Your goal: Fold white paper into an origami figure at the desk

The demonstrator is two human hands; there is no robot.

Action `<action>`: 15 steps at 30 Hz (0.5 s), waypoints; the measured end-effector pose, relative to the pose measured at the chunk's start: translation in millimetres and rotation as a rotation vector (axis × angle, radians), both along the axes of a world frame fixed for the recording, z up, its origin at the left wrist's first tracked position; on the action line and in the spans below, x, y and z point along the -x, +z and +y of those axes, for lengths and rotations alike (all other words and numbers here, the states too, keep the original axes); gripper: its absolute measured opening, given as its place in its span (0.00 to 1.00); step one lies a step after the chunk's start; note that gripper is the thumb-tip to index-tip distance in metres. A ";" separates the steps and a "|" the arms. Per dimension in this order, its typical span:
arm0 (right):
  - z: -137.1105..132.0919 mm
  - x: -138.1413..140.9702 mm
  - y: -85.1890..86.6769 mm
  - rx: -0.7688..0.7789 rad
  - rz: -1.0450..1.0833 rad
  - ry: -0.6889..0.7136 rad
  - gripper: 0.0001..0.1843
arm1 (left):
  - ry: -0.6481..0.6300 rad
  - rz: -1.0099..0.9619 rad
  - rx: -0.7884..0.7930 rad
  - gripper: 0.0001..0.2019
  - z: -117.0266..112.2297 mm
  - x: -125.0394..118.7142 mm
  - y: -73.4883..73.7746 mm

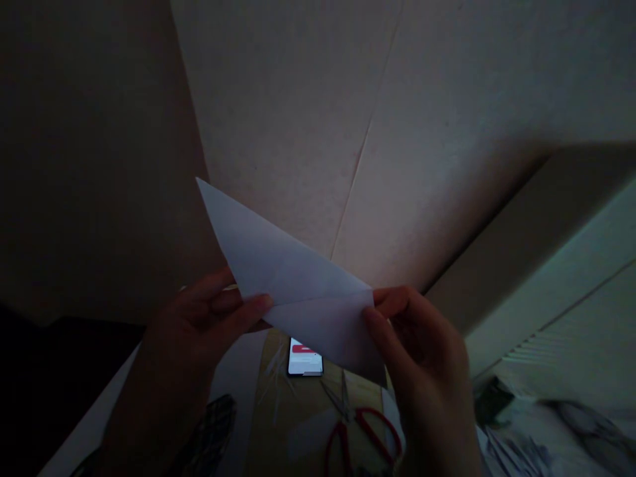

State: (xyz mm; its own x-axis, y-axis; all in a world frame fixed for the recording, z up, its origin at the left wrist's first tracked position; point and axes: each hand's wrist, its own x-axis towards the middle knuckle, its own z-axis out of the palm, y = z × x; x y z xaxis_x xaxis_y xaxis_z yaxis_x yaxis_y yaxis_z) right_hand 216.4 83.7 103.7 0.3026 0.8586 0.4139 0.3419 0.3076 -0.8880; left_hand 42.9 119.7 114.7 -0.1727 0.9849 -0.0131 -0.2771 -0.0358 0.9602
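Both hands hold up a folded sheet of white paper (298, 265) in front of a wall. One sharp corner points to the upper left, and a crease or folded edge runs across its lower part. My left hand (199, 324) pinches the lower left side, thumb on the near face and fingers behind. At the right end, my right hand (417, 338) grips the paper between thumb and forefinger. Below the paper, scissors (348, 417) with red handles lie on the table, blades partly spread. A phone (305, 361) with a lit screen is partly hidden by the paper.
Thin white paper strips (273, 377) and a pale paper piece (311, 434) lie on the wooden tabletop (268, 424). A dark plaid cloth (213, 424) shows near my left forearm. The wall (298, 132) rises close behind; blurred clutter (536, 437) sits at lower right.
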 end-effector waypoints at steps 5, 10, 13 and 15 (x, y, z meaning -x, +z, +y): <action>1.8 -0.6 0.3 -0.029 0.019 -0.020 0.11 | 0.009 0.103 -0.006 0.08 -1.8 -1.7 4.3; 6.5 -2.4 -1.4 -0.069 0.054 -0.036 0.09 | 0.007 0.168 -0.029 0.08 -2.1 -0.6 5.8; 8.1 -4.8 -2.7 -0.012 0.003 0.034 0.14 | -0.005 0.221 -0.056 0.07 -3.1 0.1 4.9; 8.3 -6.3 -2.7 0.054 -0.068 0.087 0.08 | -0.024 0.254 -0.071 0.05 -3.4 0.0 4.8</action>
